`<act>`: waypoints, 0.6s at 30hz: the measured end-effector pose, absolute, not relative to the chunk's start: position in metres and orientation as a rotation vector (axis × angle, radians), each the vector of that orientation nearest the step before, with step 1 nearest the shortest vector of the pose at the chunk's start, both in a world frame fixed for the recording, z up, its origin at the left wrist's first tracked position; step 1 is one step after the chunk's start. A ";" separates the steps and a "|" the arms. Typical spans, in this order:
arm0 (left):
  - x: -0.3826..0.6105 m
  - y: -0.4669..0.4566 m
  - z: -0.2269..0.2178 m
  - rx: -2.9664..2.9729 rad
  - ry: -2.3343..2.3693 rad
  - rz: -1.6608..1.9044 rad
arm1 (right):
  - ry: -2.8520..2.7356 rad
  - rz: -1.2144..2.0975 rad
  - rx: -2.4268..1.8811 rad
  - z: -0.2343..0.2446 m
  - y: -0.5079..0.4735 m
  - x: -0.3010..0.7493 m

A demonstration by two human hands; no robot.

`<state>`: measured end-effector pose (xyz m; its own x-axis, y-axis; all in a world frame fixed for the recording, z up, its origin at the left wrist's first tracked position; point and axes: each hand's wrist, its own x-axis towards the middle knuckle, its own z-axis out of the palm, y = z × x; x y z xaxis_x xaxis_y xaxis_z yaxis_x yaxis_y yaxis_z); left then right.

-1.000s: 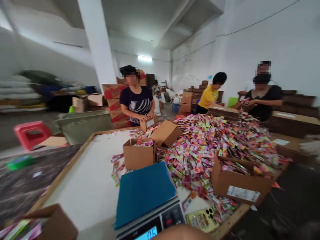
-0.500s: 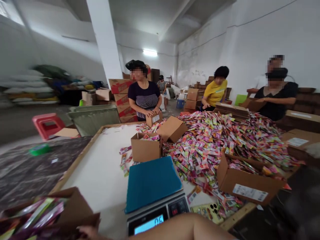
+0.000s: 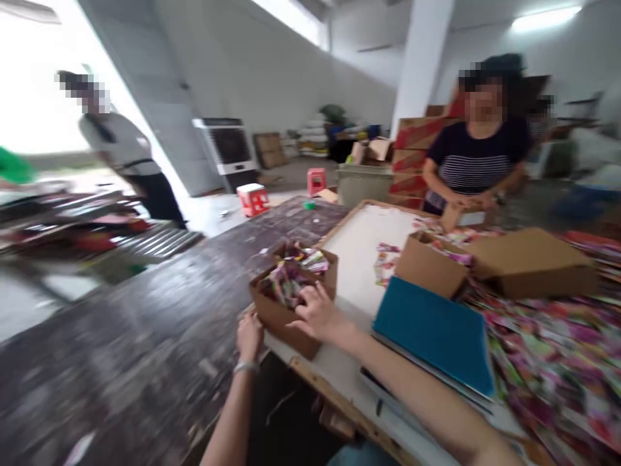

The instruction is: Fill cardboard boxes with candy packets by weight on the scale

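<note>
Brown box (image 3: 279, 319) lies between spread right hand (image 3: 317, 314) and left hand (image 3: 250, 335), whose grip's unclear.

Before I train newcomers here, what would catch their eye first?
Probably the heap of small packets at lower right, blurred but colourful. Next, the flat blue plate left of it. Then, near the centre, the left hand and right hand at an open, packet-filled cardboard box.

Packets (image 3: 284, 285) in carton (image 3: 277, 318), left of scale (image 3: 431, 333)
</note>
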<state>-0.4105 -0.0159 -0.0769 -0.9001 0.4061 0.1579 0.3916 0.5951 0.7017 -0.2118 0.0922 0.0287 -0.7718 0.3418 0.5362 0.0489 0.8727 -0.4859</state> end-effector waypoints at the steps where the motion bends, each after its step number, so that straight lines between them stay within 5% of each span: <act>1: -0.412 -0.033 -0.080 0.610 2.801 1.240 | -2.371 0.717 -0.241 0.035 0.100 -0.218; 9: -0.351 -0.026 -0.121 0.540 2.593 1.498 | -2.128 1.557 -0.247 0.083 0.118 -0.249; 18: -0.317 -0.022 -0.143 0.539 2.477 1.598 | -2.120 1.703 -0.508 -0.080 -0.013 -0.110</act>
